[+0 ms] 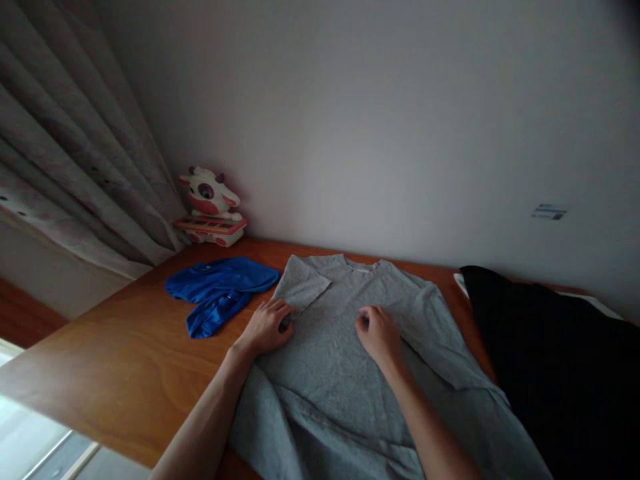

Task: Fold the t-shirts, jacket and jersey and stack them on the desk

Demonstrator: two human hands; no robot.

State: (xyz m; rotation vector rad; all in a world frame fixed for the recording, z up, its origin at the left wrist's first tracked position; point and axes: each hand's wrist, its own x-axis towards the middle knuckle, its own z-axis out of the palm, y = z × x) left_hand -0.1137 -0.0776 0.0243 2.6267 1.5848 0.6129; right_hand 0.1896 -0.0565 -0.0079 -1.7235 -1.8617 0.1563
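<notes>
– Where do we have the grey T-shirt?

– Spread on the wooden table, its neckline toward the wall and its lower part toward us, probably so that both sides lie within reach.

– And our left hand?

– At the shirt's left edge, just below the short sleeve that lies turned in over the chest. Its fingers bend round toward the thumb with a dark gap between; we can't tell whether they pinch any cloth.

– Our right hand?

– Over the middle of the chest, thumb and forefinger curled into a small ring. We can't say whether fabric is caught there or the fingers merely meet above it.

– Why do the two sit so level?

– Our guess is that it steadies the cloth evenly. Nearer us it's less flat: deep creases run across between our forearms.

– What lies to the sides?

– A crumpled blue garment just beside the sleeve, and a black cloth at the right, with something white showing behind it. Both leave the middle to the shirt, likely for working room. A cow-shaped toy keyboard stands in the far left corner near the curtain, perhaps for being out of the way.
</notes>
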